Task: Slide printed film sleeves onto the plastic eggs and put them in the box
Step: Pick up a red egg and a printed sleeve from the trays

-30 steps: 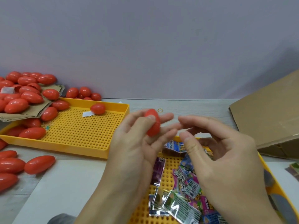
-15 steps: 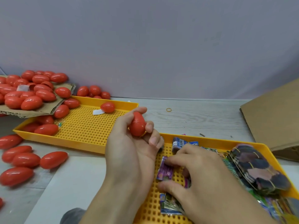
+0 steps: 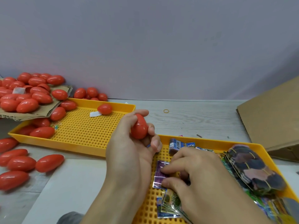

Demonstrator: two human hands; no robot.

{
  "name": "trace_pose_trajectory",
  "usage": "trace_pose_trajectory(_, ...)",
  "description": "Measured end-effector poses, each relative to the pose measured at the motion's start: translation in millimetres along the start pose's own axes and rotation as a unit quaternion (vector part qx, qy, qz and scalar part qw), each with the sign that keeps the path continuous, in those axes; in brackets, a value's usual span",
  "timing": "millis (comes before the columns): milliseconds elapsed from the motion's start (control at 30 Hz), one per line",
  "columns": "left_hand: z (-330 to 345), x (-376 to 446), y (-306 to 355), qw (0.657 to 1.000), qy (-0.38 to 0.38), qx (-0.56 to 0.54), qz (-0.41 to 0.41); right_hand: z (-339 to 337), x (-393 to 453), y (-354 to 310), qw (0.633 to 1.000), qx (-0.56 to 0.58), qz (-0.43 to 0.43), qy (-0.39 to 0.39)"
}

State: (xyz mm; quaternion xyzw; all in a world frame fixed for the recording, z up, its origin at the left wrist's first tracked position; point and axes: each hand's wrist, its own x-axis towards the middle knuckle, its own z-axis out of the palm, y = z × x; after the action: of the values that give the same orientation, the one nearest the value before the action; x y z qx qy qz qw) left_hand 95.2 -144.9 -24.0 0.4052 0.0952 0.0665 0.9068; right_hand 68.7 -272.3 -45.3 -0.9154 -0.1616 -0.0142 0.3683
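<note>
Head view: left hand [image 3: 129,152] gripping red egg [image 3: 139,126] above counter middle, right hand [image 3: 192,172] pinching purple sleeve [image 3: 159,173] in near-right tray [image 3: 210,142]; risk of grabbing two, thin film sticking together.

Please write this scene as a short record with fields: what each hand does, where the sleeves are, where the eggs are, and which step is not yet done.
left hand: the left hand holds one red egg, bare, above the table
right hand: the right hand pinches a purple sleeve lying flat in the near tray
other sleeves: loose in the same tray; a banded bundle at its right side
other eggs: in the far tray, on cardboard at the left, and loose on the table
box: cardboard box at the right
step not done: no sleeve on the held egg
</note>
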Motion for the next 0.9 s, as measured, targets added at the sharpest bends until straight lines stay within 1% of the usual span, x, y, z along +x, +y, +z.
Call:
trace_pose_trajectory(200,1.3,-1.6,0.8,1.000,-0.015,0.025,0.012,-1.9,-0.1,-3.3,0.999,-0.031,-0.021,0.027)
trace_pose_trajectory(267,1.7,-1.9,1.0,0.999,-0.020,0.033,0.018,-3.5,-0.2,-5.5,0.998,-0.029,-0.025,0.050)
trace_pose_trajectory(400,1.4,-3.3,1.5,0.998,-0.031,0.045,0.021,-5.4,-0.6,-6.3,0.993,0.029,-0.028,0.115)
trace_pose_trajectory(500,1.5,-3.0,0.1,0.997,-0.037,0.054,0.049,-8.3,-0.1,-5.1,0.981,0.086,-0.012,0.171)
trace_pose_trajectory(600,0.2,-0.7,-0.6,0.993,-0.033,0.075,0.086,-11.6,0.5,-5.4,0.973,0.144,0.019,0.181)
trace_pose_trajectory(700,-3.1,2.6,-3.1,0.989,-0.044,0.106,0.090,-16.6,1.0,-6.8,0.959,0.201,0.048,0.195)
trace_pose_trajectory(767,-3.9,0.6,-4.8,0.978,-0.076,0.170,0.089,-19.9,1.8,-7.1,0.938,0.265,0.072,0.212)
trace_pose_trajectory(800,-2.4,-1.8,-5.3,0.967,-0.097,0.217,0.093,-21.3,2.0,-7.4,0.924,0.306,0.081,0.215)
trace_pose_trajectory(867,0.8,-8.0,-6.3,0.934,-0.133,0.308,0.121,-22.3,2.3,-5.4,0.898,0.375,0.088,0.212)
trace_pose_trajectory(900,3.1,-10.2,-6.0,0.920,-0.137,0.338,0.140,-21.6,2.7,-4.7,0.890,0.392,0.090,0.214)
